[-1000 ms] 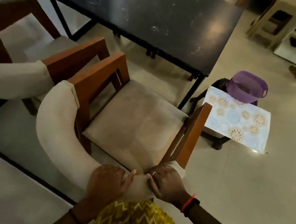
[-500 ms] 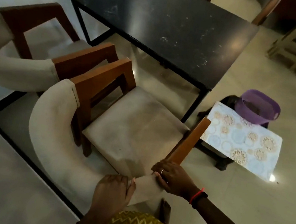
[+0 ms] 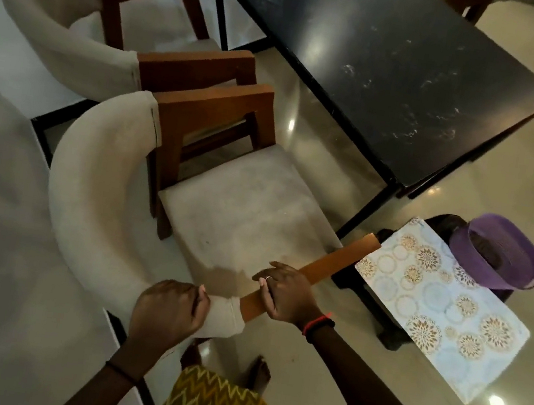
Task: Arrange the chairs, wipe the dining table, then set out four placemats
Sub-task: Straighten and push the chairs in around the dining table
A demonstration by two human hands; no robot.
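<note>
A wooden chair (image 3: 241, 205) with a beige seat and a curved padded backrest stands in front of me, facing the black dining table (image 3: 393, 68). My left hand (image 3: 169, 312) grips the padded backrest at its near end. My right hand (image 3: 283, 291) grips the wooden arm rail just right of it. A second matching chair (image 3: 88, 19) stands to the left beside the table. Patterned placemats (image 3: 441, 304) lie on a dark stool at the right, apart from both hands.
A purple bowl (image 3: 501, 251) sits on the dark stool (image 3: 369, 297) behind the placemats. A third chair (image 3: 532, 37) shows past the table's far right. A white wall runs along the left, with a black-edged floor border. My bare feet stand just behind the chair.
The view has shifted so the table and chairs sit further right and nearer. My right hand has moved from the padded end onto the wooden rail. The left hand keeps its hold.
</note>
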